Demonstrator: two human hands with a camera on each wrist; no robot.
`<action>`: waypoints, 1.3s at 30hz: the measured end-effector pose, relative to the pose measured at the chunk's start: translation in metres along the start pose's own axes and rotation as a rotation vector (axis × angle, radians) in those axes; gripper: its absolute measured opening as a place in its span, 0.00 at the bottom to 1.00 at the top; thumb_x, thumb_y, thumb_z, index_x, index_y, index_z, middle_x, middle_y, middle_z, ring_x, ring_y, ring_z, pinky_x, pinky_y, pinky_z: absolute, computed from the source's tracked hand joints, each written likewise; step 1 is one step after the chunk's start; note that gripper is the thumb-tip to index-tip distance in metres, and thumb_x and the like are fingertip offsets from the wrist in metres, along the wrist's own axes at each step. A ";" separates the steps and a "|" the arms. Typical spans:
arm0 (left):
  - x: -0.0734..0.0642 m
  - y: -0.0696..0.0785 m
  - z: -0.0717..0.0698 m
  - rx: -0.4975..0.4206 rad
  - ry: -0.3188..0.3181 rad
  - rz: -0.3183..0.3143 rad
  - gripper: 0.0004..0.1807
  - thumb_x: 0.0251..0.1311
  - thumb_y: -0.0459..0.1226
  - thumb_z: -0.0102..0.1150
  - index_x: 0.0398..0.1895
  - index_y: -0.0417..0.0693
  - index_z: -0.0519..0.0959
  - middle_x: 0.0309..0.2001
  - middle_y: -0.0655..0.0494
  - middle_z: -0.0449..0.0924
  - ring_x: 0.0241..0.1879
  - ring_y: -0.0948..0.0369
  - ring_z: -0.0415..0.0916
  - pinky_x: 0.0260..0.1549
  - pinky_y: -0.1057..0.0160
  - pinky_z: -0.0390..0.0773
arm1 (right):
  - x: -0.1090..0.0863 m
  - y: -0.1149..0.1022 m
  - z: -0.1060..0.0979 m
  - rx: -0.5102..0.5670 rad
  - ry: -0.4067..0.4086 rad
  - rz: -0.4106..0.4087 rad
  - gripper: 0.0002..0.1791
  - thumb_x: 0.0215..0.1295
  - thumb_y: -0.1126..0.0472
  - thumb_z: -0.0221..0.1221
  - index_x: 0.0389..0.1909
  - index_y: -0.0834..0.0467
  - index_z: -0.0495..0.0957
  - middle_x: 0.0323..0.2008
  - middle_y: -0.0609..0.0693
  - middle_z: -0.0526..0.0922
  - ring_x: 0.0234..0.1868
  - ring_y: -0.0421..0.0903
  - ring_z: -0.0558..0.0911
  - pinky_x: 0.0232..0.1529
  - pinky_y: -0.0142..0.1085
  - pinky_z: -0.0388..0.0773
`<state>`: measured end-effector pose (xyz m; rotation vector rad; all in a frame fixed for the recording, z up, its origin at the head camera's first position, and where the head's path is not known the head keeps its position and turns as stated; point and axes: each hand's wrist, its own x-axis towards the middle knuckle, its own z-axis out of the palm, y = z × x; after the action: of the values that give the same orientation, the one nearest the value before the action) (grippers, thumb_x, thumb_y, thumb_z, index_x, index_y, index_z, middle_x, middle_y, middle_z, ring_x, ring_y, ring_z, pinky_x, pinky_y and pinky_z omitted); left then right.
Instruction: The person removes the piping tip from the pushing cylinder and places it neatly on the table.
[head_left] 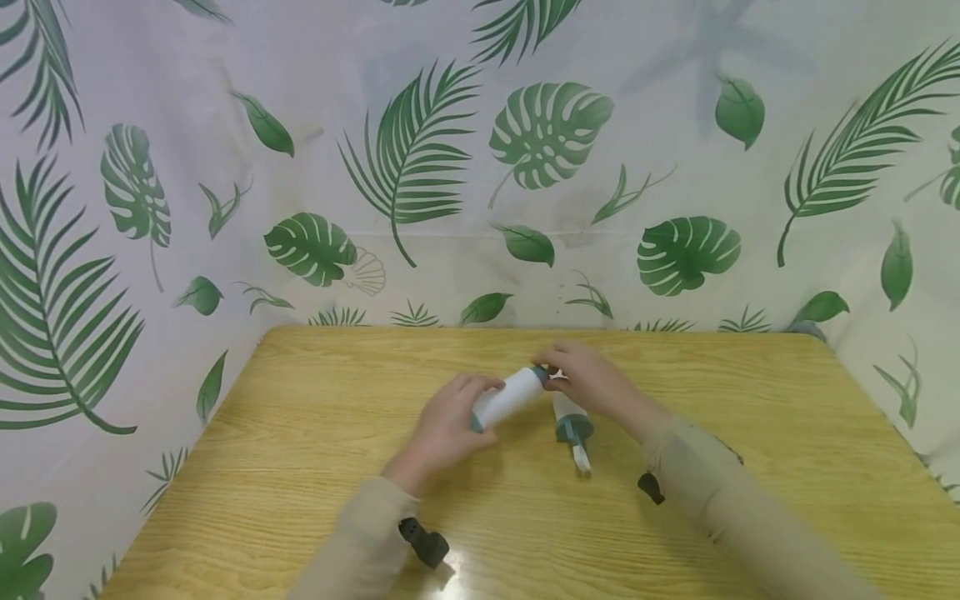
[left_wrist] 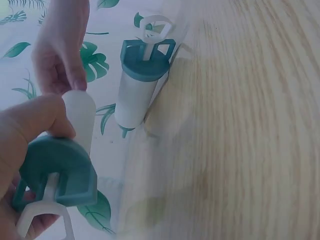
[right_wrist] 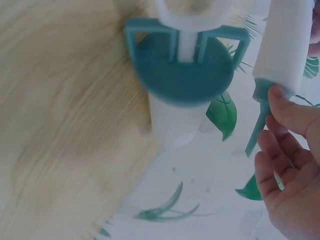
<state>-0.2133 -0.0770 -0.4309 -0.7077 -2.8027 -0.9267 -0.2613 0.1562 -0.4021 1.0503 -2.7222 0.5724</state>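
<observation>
A large white plastic syringe point(head_left: 510, 399) with teal ends is held slanted between both hands, over the table. My left hand point(head_left: 450, 423) grips it around the teal handle end point(left_wrist: 59, 167), where a white plunger ring sticks out. At the other end my right hand point(head_left: 588, 379) pinches the teal nozzle cap point(right_wrist: 263, 89); thumb on the cap, fingers curled beside the thin nozzle point(right_wrist: 256, 134). A second syringe of the same kind point(head_left: 568, 407) lies on the table below the right hand. Its teal flange point(right_wrist: 182, 70) and white plunger ring face my side.
The wood-grain table point(head_left: 300, 467) ends at a white cloth with green leaf prints point(head_left: 450, 167), which hangs behind it and along both sides. Black straps point(head_left: 425, 542) hang at the sleeves.
</observation>
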 end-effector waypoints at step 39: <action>-0.029 0.004 0.006 0.001 -0.315 0.275 0.38 0.46 0.45 0.74 0.63 0.55 0.69 0.57 0.59 0.70 0.53 0.62 0.69 0.50 0.65 0.73 | -0.110 -0.001 0.012 0.638 -0.111 0.148 0.16 0.64 0.56 0.61 0.49 0.56 0.72 0.48 0.50 0.78 0.51 0.51 0.78 0.48 0.40 0.78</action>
<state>-0.1853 -0.0823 -0.4402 -1.3026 -2.8522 -0.8255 -0.1797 0.2173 -0.4445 1.0142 -2.7856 1.5194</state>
